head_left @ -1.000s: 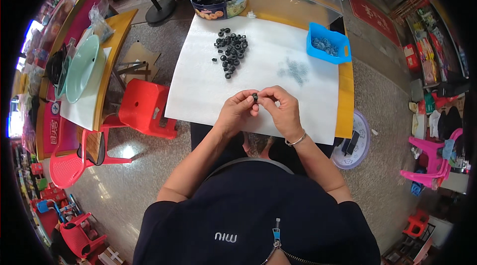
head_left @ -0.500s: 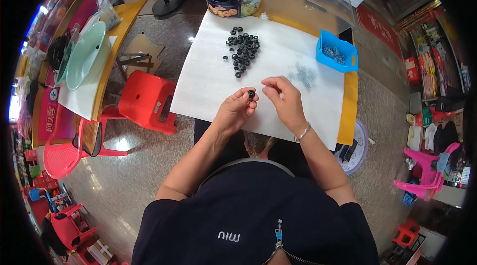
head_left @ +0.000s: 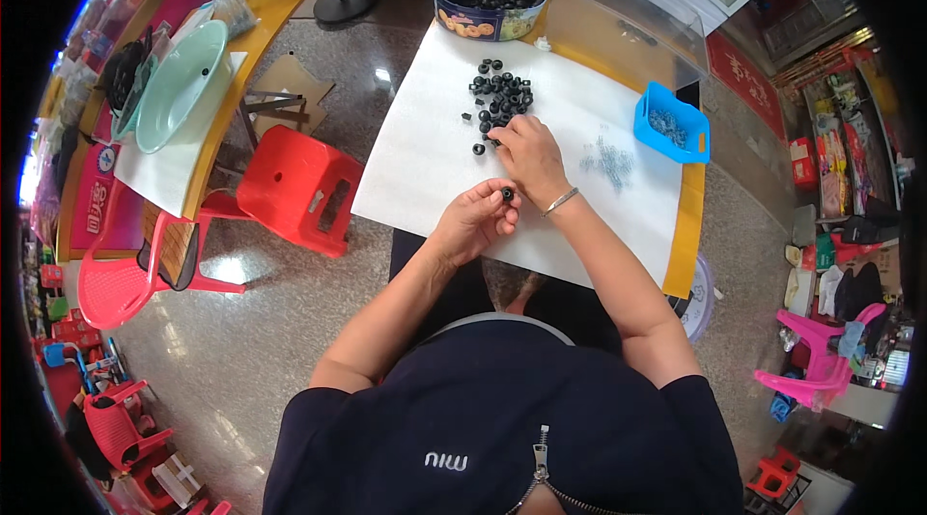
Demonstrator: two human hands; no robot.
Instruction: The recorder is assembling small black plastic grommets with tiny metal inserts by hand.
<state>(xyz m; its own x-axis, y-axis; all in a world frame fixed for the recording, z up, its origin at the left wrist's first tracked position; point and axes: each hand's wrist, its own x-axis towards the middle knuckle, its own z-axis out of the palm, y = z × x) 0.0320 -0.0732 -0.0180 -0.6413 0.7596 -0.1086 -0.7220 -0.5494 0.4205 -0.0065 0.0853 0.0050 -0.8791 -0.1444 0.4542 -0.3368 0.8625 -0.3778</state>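
Observation:
My left hand (head_left: pixel 475 222) pinches a small black ring-like piece (head_left: pixel 507 194) between thumb and fingertips, above the near part of the white-covered table (head_left: pixel 415 167). Farther out, my right hand (head_left: pixel 531 166) reaches to the near end of a heap of similar black pieces (head_left: pixel 502 95). Its fingertips are drawn together at the heap; what lies between them, if anything, is hidden. One loose black piece (head_left: pixel 479 149) sits just left of those fingertips. Right of my right hand, many tiny pale bluish pieces (head_left: pixel 606 165) are spread over the white sheet.
A round tin (head_left: pixel 478 26) full of black pieces stands at the far edge. At the right is a blue basket (head_left: pixel 697 143) of small greyish pieces. A clear plastic panel (head_left: pixel 618 8) lies behind. Left of the table are a red stool (head_left: pixel 290 177) and a green basin (head_left: pixel 183 95).
My right hand has moved forward and left, from beside my left hand to the black heap. My left hand still holds its black piece. The view has shifted slightly.

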